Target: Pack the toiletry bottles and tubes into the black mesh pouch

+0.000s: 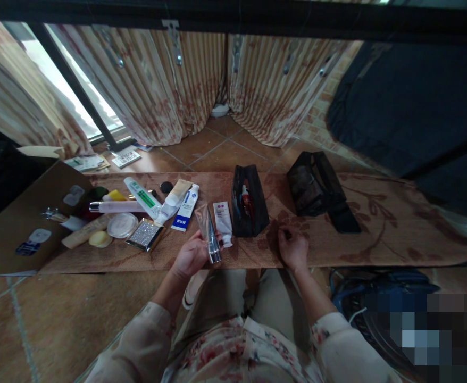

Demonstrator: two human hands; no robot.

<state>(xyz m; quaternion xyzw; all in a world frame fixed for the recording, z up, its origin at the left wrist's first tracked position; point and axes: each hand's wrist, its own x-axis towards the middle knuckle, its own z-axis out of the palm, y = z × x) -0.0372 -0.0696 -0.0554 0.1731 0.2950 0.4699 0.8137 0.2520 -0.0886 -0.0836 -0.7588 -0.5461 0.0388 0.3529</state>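
My left hand [193, 255] is closed around a cosmetic tube [210, 234], see-through with a shiny silver cap that points down toward me. A pale tube [223, 219] with a white cap lies just right of it. Further right, a black mesh pouch [250, 213] stands unzipped with a red-brown bottle [245, 198] inside. My right hand [293, 247] rests on the table runner near the front edge, fingers curled in and nothing seen in them. A blue and white tube [185, 207] and a beige tube [178, 192] lie beyond my left hand.
A glittery compact [146, 235], a round clear jar [122, 225] and several cosmetics lie at left beside a cardboard box [58, 213]. A second black mesh pouch [311, 183] sits at right. The brown runner [393, 229] covers the narrow table. A dark bar [233, 18] crosses above.
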